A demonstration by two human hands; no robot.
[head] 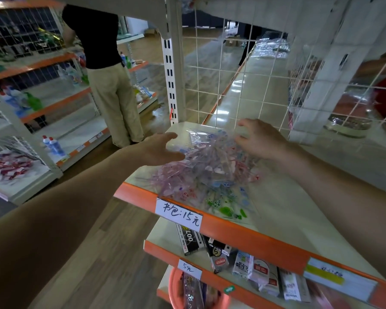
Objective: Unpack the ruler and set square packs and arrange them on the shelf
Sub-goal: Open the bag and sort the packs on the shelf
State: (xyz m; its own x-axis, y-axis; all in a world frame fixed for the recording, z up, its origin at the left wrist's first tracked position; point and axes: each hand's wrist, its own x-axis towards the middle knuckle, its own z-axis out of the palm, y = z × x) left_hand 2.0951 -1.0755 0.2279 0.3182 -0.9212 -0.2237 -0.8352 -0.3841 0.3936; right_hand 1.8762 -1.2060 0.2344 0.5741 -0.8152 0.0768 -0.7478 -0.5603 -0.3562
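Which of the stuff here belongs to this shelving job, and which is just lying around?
Job: pile of clear packs, shelf, left hand, right hand.
Lying about: boxes one level down, pink basin, blue bottles across the aisle.

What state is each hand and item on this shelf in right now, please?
Packs: heaped loosely on the shelf.
Left hand: open, at the heap's left edge.
Right hand: fingers curled over the heap; grip unclear.
Label: stuck on the shelf's orange edge.
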